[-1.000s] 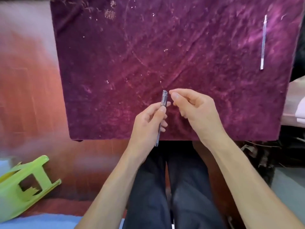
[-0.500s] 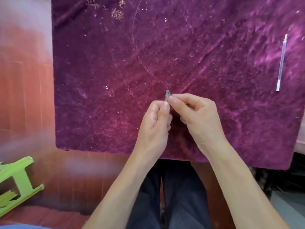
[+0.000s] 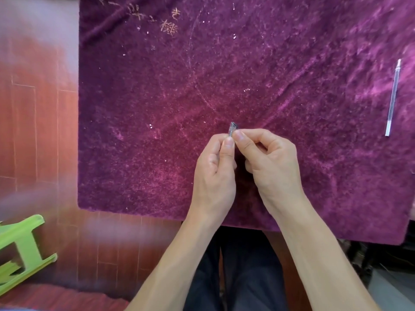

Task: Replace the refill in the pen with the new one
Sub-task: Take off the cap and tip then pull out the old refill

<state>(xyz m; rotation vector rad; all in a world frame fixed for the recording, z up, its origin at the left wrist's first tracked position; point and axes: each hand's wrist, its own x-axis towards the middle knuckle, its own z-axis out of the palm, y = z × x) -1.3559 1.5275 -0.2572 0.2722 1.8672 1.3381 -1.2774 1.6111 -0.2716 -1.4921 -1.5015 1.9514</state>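
A slim grey translucent pen (image 3: 232,129) stands nearly upright above the near middle of the purple velvet cloth (image 3: 157,108). Only its top end shows; the rest is hidden inside my left hand (image 3: 215,173), which is wrapped around the barrel. My right hand (image 3: 271,162) pinches the pen's top between thumb and forefinger, touching my left thumb. A thin clear refill (image 3: 392,97) lies alone on the cloth at the far right, well away from both hands.
The cloth-covered table ends just in front of my wrists, with my dark-trousered legs below it. A lime green plastic stool (image 3: 20,250) lies tipped on the red-brown wooden floor at the lower left.
My right fingers have closed onto the pen's top, which they were beside a second ago. Both hands now sit further over the cloth, and most of the pen has vanished into my left fist.
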